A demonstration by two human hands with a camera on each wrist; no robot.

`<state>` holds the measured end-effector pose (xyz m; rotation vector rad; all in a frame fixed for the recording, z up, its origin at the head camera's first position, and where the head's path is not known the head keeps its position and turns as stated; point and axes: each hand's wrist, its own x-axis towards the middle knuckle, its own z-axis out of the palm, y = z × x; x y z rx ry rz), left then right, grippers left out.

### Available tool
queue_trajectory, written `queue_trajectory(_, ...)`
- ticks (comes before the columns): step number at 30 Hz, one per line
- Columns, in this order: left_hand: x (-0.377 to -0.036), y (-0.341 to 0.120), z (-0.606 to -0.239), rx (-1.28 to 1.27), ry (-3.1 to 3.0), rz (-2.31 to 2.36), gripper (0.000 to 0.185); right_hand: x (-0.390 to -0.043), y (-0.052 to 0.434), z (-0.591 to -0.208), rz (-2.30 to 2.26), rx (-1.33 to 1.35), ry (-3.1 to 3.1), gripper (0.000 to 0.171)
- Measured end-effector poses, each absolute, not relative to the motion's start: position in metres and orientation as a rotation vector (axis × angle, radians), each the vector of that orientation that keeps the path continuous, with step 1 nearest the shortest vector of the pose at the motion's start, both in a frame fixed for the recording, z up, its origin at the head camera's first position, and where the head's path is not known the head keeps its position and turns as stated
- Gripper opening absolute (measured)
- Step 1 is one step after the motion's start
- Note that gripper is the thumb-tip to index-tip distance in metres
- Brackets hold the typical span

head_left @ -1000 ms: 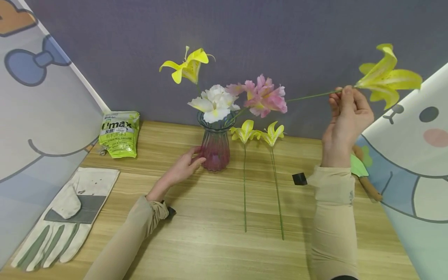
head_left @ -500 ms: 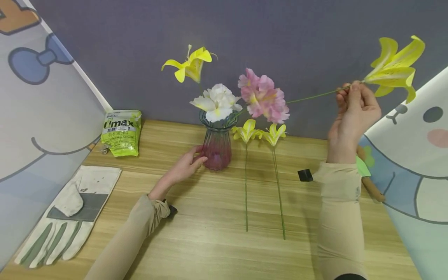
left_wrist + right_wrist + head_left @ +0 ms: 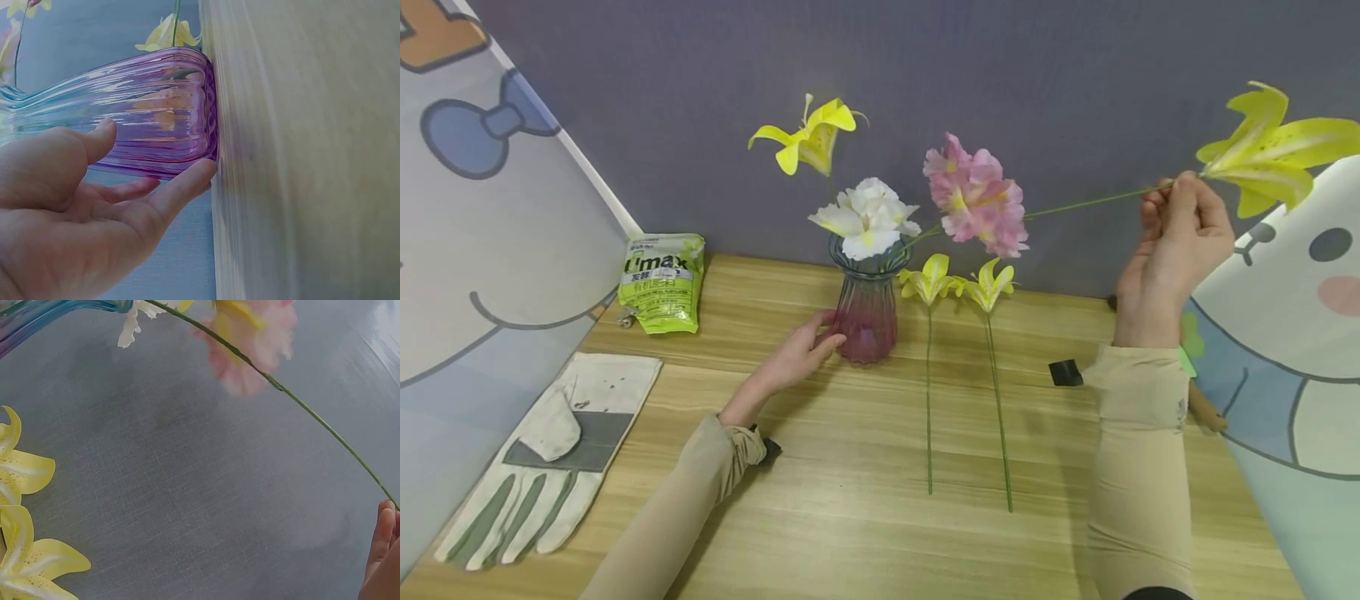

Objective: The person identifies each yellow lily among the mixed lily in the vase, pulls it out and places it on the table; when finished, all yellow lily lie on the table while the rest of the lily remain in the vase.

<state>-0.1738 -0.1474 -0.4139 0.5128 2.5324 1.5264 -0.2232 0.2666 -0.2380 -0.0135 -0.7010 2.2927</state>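
Grey backdrop behind yellow lily (image 3: 1270,154), thin green stem, speckled petals.

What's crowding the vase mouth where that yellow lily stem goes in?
The pink flower hangs right along the stem pinched by the right hand; the white flower fills the vase mouth.

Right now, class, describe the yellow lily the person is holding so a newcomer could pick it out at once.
Start at the glass vase on the wooden table, steadied by the left hand. Follow the long green stem from its mouth rightward to the raised right hand, which pinches it just below the held yellow lily. Unlike the other yellow lilies, it hangs sideways in mid-air.
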Motion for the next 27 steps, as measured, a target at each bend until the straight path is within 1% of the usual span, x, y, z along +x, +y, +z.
queue_trajectory(7,-0.174,-0.146,-0.415,0.513,2.534,1.523,0.050,-0.223,0.274,-0.237,2.286,-0.071,-0.680,0.014)
queue_trajectory(14,-0.174,-0.147,-0.415,0.515,2.512,1.547,0.050,-0.223,0.280,-0.240,2.287,-0.063,-0.732,0.015)
queue_trajectory(18,-0.174,-0.148,-0.416,0.516,2.506,1.553,0.050,-0.222,0.282,-0.243,2.281,-0.044,-0.849,0.018)
queue_trajectory(24,-0.174,-0.147,-0.415,0.531,2.492,1.568,0.050,-0.221,0.286,-0.255,2.221,0.064,-1.138,0.029)
queue_trajectory(27,-0.175,-0.147,-0.415,0.522,2.494,1.560,0.050,-0.219,0.290,-0.265,2.156,0.109,-1.357,0.024)
